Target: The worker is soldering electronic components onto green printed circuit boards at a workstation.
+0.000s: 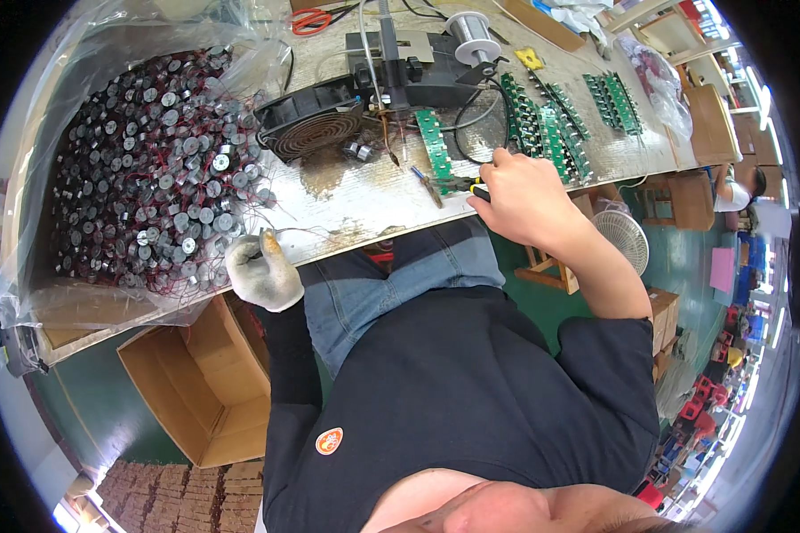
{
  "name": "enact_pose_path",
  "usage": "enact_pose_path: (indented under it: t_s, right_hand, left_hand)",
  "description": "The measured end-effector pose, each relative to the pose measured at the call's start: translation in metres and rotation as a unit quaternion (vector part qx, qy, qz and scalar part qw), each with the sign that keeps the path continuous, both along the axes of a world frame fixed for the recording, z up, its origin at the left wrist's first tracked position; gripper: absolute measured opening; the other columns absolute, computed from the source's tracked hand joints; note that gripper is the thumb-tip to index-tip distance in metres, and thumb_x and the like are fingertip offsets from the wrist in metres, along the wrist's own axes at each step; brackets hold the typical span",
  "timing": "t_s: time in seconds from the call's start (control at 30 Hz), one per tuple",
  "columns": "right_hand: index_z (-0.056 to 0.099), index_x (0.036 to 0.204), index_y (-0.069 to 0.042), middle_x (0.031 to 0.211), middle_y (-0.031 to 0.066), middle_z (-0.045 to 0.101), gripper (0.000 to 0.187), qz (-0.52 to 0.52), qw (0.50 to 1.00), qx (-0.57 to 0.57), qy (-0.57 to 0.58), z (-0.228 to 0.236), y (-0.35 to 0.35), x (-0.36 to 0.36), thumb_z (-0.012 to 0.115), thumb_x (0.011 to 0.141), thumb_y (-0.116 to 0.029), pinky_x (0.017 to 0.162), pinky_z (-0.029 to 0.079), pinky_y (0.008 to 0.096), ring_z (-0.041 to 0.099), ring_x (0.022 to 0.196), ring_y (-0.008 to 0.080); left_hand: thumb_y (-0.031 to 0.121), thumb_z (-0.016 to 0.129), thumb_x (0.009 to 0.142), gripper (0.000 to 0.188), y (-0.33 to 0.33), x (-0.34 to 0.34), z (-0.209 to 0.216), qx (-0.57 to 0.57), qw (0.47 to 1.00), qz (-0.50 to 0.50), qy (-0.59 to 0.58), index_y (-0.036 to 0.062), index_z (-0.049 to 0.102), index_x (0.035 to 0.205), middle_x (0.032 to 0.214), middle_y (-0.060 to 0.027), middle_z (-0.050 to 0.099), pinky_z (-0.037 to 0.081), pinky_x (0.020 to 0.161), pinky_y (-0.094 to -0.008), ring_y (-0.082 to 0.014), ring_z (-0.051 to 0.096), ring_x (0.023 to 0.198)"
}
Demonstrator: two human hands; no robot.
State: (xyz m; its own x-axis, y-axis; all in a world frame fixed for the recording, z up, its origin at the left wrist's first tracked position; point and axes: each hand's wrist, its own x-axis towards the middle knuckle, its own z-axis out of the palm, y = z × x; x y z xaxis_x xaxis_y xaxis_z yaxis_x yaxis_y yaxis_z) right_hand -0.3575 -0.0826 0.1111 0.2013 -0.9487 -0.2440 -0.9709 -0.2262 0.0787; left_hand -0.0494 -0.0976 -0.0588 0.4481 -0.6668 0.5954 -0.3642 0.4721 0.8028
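My left hand (265, 274), in a white glove with a stained fingertip, is closed at the table's front edge. Thin wires run close by its fingertips; what it pinches, if anything, is too small to make out. Beside it lies a big heap of small round motors (164, 169) with red wires. My bare right hand (526, 194) is wrapped round a pair of pliers with black and yellow handles (480, 191), their jaws pointing left. Near the jaws, a slim tool with a blue end (427, 186) rests on the tabletop. Behind it lies a green circuit board (433, 147).
A soldering stand (389, 67) with a solder spool (473, 40) and a round fan (316, 129) stands at the back. Rows of circuit boards (542, 129) lie to the right. A cardboard box (200, 386) sits below the table, and a white fan (620, 240) stands at the right.
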Motion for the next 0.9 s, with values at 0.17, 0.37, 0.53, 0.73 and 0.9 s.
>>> enact_pose_path:
  t_s: [0.17, 0.37, 0.53, 0.73, 0.9]
  right_hand:
    - [0.067, 0.084, 0.0, 0.084, 0.0148, 0.061, 0.032, 0.0, 1.0, 0.005, 0.026, -0.006, 0.0, 0.011, 0.069, 0.08, -0.031, 0.069, 0.053, 0.042, 0.066, 0.079, 0.032]
    - [0.066, 0.088, -0.001, 0.085, 0.0148, 0.061, 0.031, 0.015, 1.0, -0.023, -0.004, -0.021, 0.004, 0.019, 0.069, 0.08, -0.031, 0.067, 0.053, 0.0422, 0.066, 0.076, 0.0324]
    - [0.066, 0.087, -0.002, 0.082, 0.0141, 0.06, 0.031, 0.0, 0.996, -0.061, -0.069, -0.036, 0.008, 0.016, 0.07, 0.081, -0.031, 0.066, 0.053, 0.0411, 0.065, 0.075, 0.0326]
    - [0.068, 0.088, -0.002, 0.081, 0.0144, 0.062, 0.032, -0.02, 0.98, -0.107, -0.169, -0.06, 0.007, 0.015, 0.067, 0.082, -0.034, 0.066, 0.054, 0.0425, 0.065, 0.074, 0.0334]
    - [0.067, 0.089, -0.003, 0.081, 0.0142, 0.061, 0.033, -0.053, 0.971, -0.112, -0.203, -0.072, 0.009, 0.012, 0.067, 0.082, -0.035, 0.065, 0.054, 0.0426, 0.065, 0.072, 0.0336]
  left_hand:
    - [0.0, 0.069, 0.083, 0.016, 0.004, 0.004, -0.004, -0.018, 0.999, -0.035, 0.018, -0.0018, 0.055, 0.09, 0.091, -0.0101, 0.059, 0.046, 0.075, -0.0268, -0.0177, 0.056, 0.083]
    - [-0.007, 0.067, 0.08, 0.017, 0.008, 0.006, -0.005, -0.009, 0.998, -0.057, -0.034, -0.0027, 0.055, 0.091, 0.088, -0.0094, 0.058, 0.046, 0.07, -0.0256, -0.0156, 0.055, 0.077]
    - [-0.001, 0.075, 0.075, 0.022, 0.009, 0.005, 0.0, 0.037, 0.996, -0.012, -0.081, -0.0009, 0.056, 0.086, 0.081, -0.0107, 0.06, 0.048, 0.065, -0.028, -0.0193, 0.057, 0.069]
    - [0.0, 0.075, 0.075, 0.02, 0.008, 0.002, 0.006, 0.08, 0.988, 0.033, -0.128, -0.0003, 0.058, 0.086, 0.078, -0.0098, 0.061, 0.049, 0.061, -0.0276, -0.0186, 0.058, 0.064]
    - [0.0, 0.074, 0.075, 0.02, 0.007, -0.001, 0.004, 0.08, 0.987, 0.043, -0.136, -0.0001, 0.059, 0.086, 0.079, -0.01, 0.062, 0.049, 0.062, -0.0272, -0.0181, 0.06, 0.064]
